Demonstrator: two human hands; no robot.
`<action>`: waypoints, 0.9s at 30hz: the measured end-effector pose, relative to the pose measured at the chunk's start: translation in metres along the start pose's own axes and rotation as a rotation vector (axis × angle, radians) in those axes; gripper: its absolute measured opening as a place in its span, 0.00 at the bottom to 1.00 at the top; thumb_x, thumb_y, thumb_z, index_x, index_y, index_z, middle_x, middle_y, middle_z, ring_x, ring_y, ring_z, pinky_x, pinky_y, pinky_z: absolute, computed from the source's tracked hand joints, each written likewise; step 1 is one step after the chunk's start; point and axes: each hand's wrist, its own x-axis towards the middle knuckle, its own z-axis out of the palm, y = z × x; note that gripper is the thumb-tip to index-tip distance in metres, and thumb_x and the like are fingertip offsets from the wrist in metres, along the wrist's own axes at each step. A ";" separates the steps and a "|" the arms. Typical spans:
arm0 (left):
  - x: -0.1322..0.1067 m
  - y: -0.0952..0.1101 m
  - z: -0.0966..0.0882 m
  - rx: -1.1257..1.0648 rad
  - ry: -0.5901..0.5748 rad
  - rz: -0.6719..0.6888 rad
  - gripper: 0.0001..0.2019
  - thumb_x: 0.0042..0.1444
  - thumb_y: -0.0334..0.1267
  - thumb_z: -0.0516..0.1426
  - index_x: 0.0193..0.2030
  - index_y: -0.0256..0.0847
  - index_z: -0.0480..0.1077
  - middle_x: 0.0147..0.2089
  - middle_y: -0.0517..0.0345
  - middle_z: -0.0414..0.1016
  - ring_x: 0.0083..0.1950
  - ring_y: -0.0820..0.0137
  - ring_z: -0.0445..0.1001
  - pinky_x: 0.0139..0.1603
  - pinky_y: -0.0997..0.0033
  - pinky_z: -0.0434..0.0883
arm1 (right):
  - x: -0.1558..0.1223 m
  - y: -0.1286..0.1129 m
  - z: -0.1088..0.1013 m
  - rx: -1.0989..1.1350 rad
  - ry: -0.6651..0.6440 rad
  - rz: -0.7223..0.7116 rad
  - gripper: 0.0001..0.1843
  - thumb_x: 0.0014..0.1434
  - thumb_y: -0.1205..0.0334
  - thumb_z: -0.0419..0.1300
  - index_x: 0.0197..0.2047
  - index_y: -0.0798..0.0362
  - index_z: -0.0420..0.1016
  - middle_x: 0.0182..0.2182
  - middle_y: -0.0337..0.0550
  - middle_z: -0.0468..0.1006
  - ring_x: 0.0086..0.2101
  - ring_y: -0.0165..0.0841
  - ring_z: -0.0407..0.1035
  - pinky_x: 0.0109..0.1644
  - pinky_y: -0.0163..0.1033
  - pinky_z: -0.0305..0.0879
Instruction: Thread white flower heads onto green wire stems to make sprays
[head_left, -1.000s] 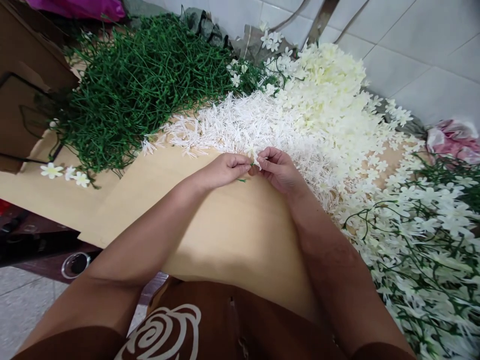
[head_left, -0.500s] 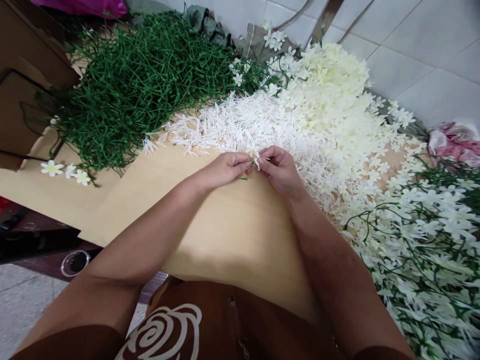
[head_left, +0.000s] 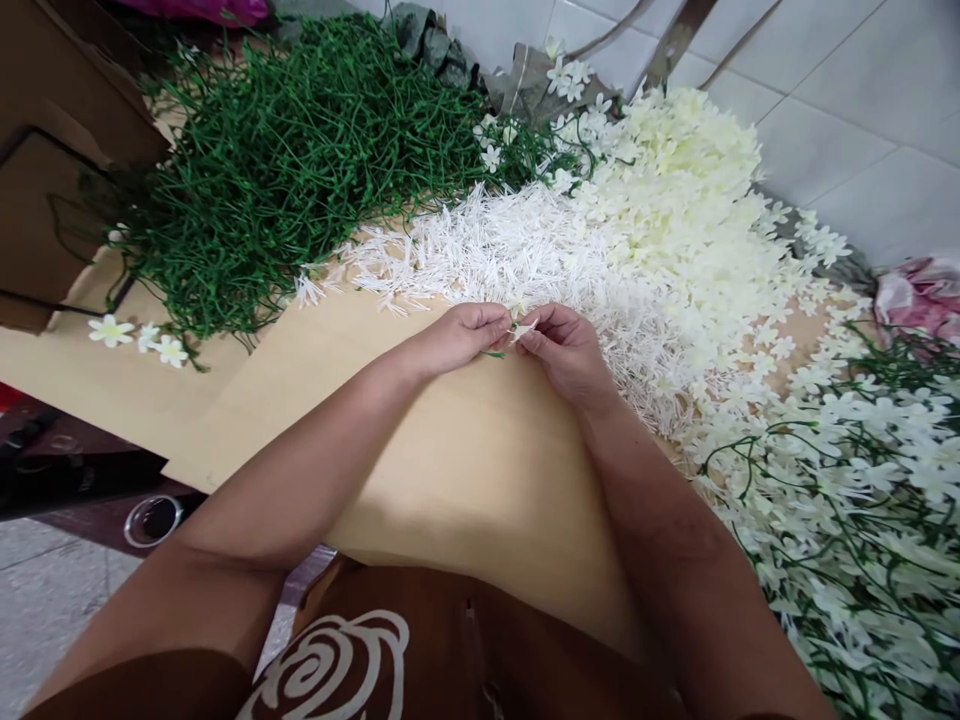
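Note:
My left hand (head_left: 459,338) and my right hand (head_left: 568,350) meet fingertip to fingertip over the tan cardboard sheet (head_left: 450,460). Both are closed in a pinch. Between them is a small white flower piece (head_left: 520,328) with a thin green stem (head_left: 493,353) poking out under my left thumb. Just beyond my fingers lies a heap of white spiky flower centres (head_left: 517,250). Cream petals (head_left: 675,200) are piled to the right of it.
A big tangle of green plastic stems (head_left: 285,160) fills the back left. Finished white-flowered sprigs (head_left: 862,470) lie at the right. Three loose flowers (head_left: 139,335) rest at the left edge by a brown box (head_left: 45,160). White floor tiles lie behind.
My hands stay pinched together in the same spot, with only small finger movements on the flower piece. The camera has shifted slightly, so everything sits a little lower and to the right.

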 end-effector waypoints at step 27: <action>-0.002 0.009 -0.002 -0.018 -0.060 -0.066 0.28 0.47 0.64 0.61 0.23 0.38 0.63 0.23 0.64 0.59 0.27 0.77 0.58 0.29 0.74 0.58 | -0.001 -0.003 0.004 -0.061 0.000 0.011 0.20 0.42 0.47 0.75 0.28 0.51 0.73 0.22 0.34 0.74 0.27 0.28 0.69 0.36 0.37 0.67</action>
